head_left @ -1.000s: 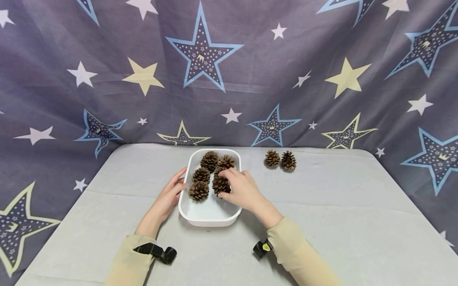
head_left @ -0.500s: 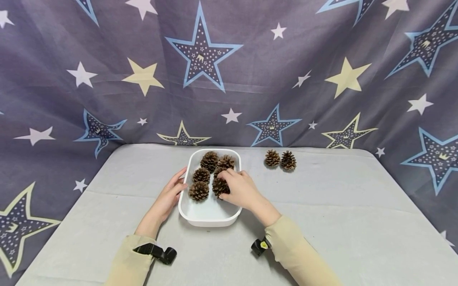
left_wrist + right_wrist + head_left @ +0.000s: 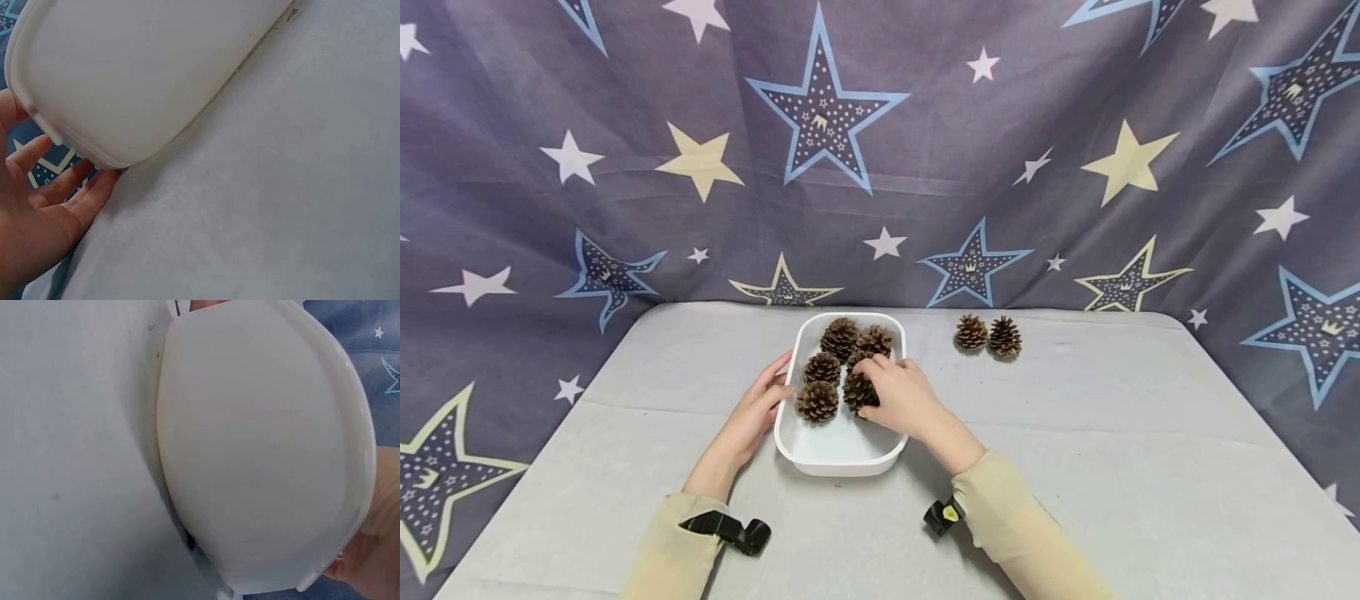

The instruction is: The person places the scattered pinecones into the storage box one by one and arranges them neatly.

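Gripping a cone (image 3: 858, 395) in the tub (image 3: 842, 469), the right hand (image 3: 910, 403) (head view) has its fingers curled round the cone, which lies to their left, long axis unreadable. The left hand (image 3: 749, 422) is farther off, across the tub. Left wrist view: its fingers, spread apart, touch the tub's outer wall. Right wrist view: the tub hides the cone.

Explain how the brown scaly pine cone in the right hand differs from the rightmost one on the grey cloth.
The held brown pine cone is inside the white rectangular tub; the rightmost brown pine cone rests on the grey cloth. The right hand partly hides the held cone; the rightmost cone is untouched, fully visible. Both are scaly.
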